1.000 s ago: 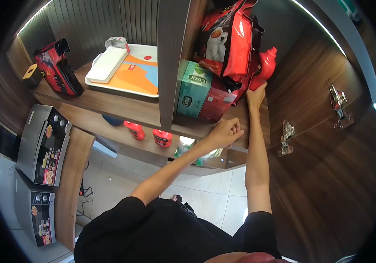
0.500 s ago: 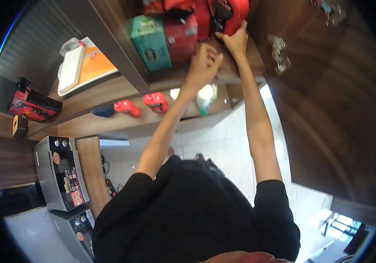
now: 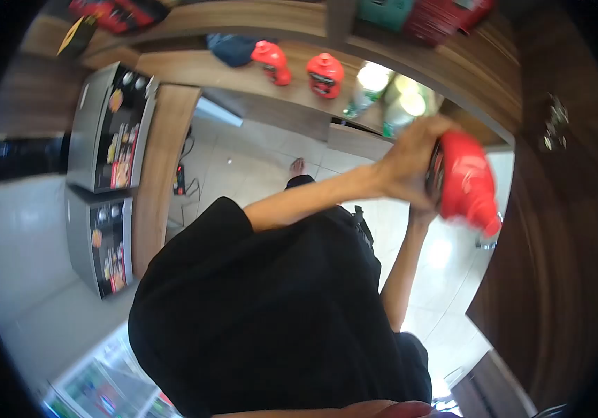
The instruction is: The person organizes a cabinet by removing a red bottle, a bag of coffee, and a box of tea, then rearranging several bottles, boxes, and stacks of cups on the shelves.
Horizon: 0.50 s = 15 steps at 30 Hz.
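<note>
My left hand (image 3: 407, 164) is wrapped around a red plastic bottle (image 3: 472, 182) with a dark label, held tilted in the air in front of the shelves. The bottle's narrow neck points down and to the right, slightly blurred. Only the wrist end of my right hand (image 3: 421, 214) shows, just below the left hand and close to the bottle. Its fingers are hidden behind them, so I cannot see whether they grip it. Two similar red bottles, one (image 3: 272, 63) and another (image 3: 325, 75), stand on the lower shelf (image 3: 173, 70).
Beside the red bottles are a dark blue cloth-like item (image 3: 231, 50) and shiny clear-and-green bottles (image 3: 403, 111). Green and red boxes (image 3: 433, 19) sit on the upper shelf. Two stacked toaster ovens (image 3: 112, 129) stand at left. A brown wooden panel (image 3: 543, 265) borders the right.
The red bottle has come off the upper shelf and down toward my body. My left hand, empty before, now holds it. My view has swung lower, showing more floor.
</note>
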Motion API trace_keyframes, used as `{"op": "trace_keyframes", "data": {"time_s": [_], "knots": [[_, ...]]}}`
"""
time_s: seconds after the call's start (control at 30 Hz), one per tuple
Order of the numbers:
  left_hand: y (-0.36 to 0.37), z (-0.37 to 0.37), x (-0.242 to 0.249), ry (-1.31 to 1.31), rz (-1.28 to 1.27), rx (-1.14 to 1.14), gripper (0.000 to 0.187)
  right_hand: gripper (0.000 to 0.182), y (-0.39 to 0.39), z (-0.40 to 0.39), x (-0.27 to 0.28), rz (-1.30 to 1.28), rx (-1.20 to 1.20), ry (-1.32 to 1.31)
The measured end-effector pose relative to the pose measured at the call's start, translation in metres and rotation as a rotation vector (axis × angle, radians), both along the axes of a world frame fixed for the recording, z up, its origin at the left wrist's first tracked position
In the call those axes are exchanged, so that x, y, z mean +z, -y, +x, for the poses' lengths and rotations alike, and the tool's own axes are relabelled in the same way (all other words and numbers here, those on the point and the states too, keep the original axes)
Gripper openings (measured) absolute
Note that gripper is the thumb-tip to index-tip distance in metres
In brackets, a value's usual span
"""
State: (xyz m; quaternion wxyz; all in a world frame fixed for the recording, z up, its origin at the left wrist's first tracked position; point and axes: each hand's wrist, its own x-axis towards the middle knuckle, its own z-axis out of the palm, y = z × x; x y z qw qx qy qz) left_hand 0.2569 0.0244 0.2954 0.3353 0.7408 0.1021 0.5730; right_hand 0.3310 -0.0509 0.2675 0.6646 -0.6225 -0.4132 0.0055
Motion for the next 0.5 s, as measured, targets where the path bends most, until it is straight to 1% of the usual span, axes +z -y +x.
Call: {"op": "trace_keyframes", "data": {"time_s": [0.03, 0.1, 0.17, 0.23, 0.3, 0.33, 0.37, 0.43, 0.47, 0.5], "knots": [[0.010, -0.018, -0.009, -0.047, -0.012, 0.027, 0.112, 0.041, 0.009, -0.014, -0.008, -0.046, 0.025, -0.066], [0.036, -0.041, -0.044, -0.048, -0.231, 0.097, 0.105, 0.038, 0.023, -0.039, -0.024, -0.169, 0.103, -0.166], [0.050, -0.070, -0.063, -0.165, -0.410, 0.242, 0.107, 0.035, 0.030, -0.060, -0.044, -0.347, 0.262, -0.212], [0.056, -0.103, -0.083, -0.249, -0.575, 0.386, 0.110, 0.032, 0.034, -0.076, -0.072, -0.492, 0.490, -0.205], [0.060, -0.136, -0.106, -0.312, -0.728, 0.506, 0.114, 0.041, 0.027, -0.085, -0.106, -0.578, 0.767, -0.207], [0.058, -0.150, -0.114, -0.322, -0.691, 0.599, 0.123, 0.046, 0.018, -0.094, -0.102, -0.685, 0.873, -0.276], [0.057, -0.167, -0.122, -0.319, -0.742, 0.639, 0.124, 0.052, 0.008, -0.104, -0.094, -0.796, 0.973, -0.342], [0.060, -0.200, -0.141, -0.311, -0.855, 0.707, 0.125, 0.063, -0.019, -0.121, -0.092, -0.889, 1.237, -0.140], [0.059, -0.217, -0.151, -0.303, -0.846, 0.774, 0.124, 0.068, -0.035, -0.132, -0.090, -0.931, 1.367, -0.026], [0.057, -0.234, -0.154, -0.252, -0.840, 0.813, 0.124, 0.077, -0.049, -0.146, -0.083, -0.949, 1.456, 0.000]]}}
